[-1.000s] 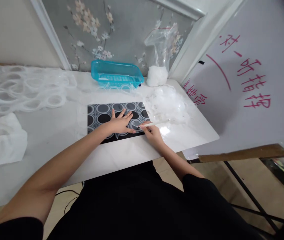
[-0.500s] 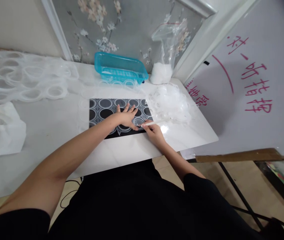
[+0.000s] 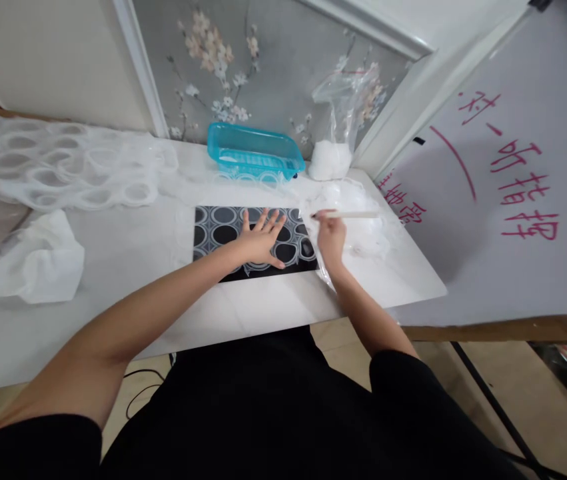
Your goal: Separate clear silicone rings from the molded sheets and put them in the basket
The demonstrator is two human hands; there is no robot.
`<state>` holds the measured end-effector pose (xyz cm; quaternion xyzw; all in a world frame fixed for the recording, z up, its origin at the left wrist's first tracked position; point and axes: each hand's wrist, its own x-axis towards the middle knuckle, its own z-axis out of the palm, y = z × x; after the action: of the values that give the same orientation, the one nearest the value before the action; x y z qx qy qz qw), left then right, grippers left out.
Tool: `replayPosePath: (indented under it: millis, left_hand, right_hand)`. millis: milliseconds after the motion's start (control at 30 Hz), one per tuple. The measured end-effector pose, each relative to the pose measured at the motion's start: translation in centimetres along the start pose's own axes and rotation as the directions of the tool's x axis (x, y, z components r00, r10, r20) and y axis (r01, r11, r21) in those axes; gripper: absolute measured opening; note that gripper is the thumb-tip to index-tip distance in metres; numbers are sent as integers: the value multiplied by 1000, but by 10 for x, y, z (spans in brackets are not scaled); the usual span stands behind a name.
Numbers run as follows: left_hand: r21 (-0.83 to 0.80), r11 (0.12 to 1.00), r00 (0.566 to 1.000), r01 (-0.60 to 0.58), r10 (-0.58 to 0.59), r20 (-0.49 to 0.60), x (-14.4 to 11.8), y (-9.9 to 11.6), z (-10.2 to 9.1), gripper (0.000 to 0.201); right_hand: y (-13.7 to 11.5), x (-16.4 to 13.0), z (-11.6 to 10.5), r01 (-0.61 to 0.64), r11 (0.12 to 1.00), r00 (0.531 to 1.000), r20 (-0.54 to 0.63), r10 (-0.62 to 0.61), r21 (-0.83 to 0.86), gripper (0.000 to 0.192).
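Note:
My left hand (image 3: 263, 243) lies with its fingers spread on a clear sheet printed with pale rings (image 3: 223, 215), which rests over a black mat (image 3: 230, 275). To its right, my right hand (image 3: 332, 239) is closed around a slim white pen-like tool (image 3: 356, 215). The dark tip of this tool points left, just past the mat's right edge. Beneath and beside my right hand spreads a crumpled heap of translucent film (image 3: 363, 233). Whether a loose piece sits at the right fingertips is too blurred to tell.
A blue plastic basket (image 3: 258, 137) stands at the back, beside a clear bag of white material (image 3: 330, 160). Film with round holes (image 3: 53, 157) covers the back left of the white table (image 3: 263, 301). White crumpled tissue (image 3: 46, 260) lies left. A whiteboard (image 3: 488, 267) borders the right.
My right hand has moved right and up with the white tool, from the sheet's lower right to the film heap. My left hand stays spread on the sheet. The view has shifted slightly.

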<state>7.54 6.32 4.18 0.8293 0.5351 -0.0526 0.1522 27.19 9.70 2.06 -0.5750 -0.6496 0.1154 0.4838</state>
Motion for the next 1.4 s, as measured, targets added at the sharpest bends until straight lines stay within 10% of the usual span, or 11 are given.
replayPosePath:
  millis: [133, 267, 467, 1067, 1333, 1400]
  left_hand:
    - [28, 999, 989, -21, 25, -144, -50, -18, 20, 100]
    - [153, 978, 947, -143, 180, -267, -98, -25, 43, 68]
    - [237, 915, 868, -326, 389, -308, -117, -19, 56, 56]
    - [272, 932, 884, -237, 323, -337, -113, -6, 68, 62]
    - [19, 963, 906, -268, 258, -335, -113, -7, 60, 71]
    - [15, 962, 906, -272, 261, -332, -113, -8, 59, 72]
  right_hand:
    - [-22, -57, 13, 226, 957, 866, 411, -284, 184, 28]
    - [-32, -81, 18, 238, 938, 787, 516, -338, 251, 26]
    - [-28, -76, 18, 160, 949, 782, 552, -290, 271, 26]
    - [-23, -76, 23, 226, 933, 748, 563, -351, 281, 27]
    - [-23, -67, 17, 622, 775, 614, 548, -568, 106, 19]
    - [-24, -40, 25, 609, 792, 701, 436, -565, 48, 19]
